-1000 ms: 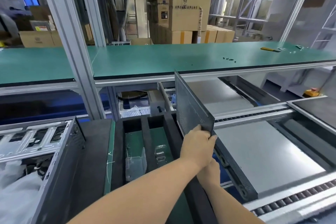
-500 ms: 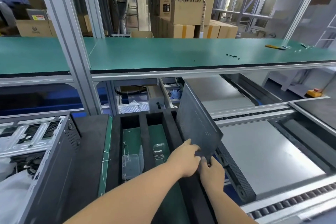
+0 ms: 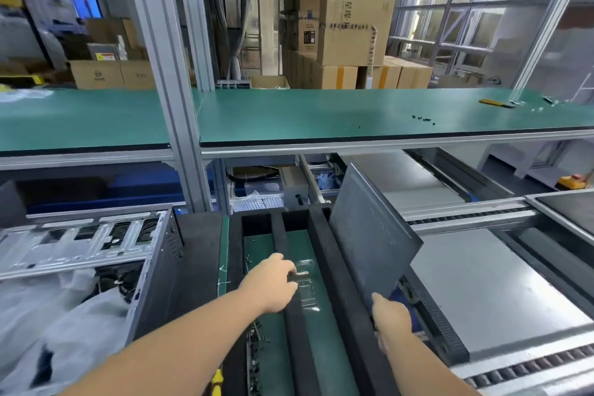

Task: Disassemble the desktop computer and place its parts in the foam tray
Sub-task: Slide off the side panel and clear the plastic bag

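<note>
Two bare hands work over the black foam tray (image 3: 324, 267) in the middle of the bench. The dark side panel (image 3: 369, 231) stands tilted along the tray's right edge, leaning away to the right, with its near lower corner in the right hand (image 3: 390, 320), whose fingers curl round that edge. The left hand (image 3: 273, 281) lies to the left of the panel, well apart from it, fingers bent down over the black foam divider (image 3: 297, 325) and touching a clear plastic piece (image 3: 307, 286) in the tray's green-floored slot. Left of the tray sits the opened computer case (image 3: 96, 244), with white plastic wrap (image 3: 48, 325) nearer.
</note>
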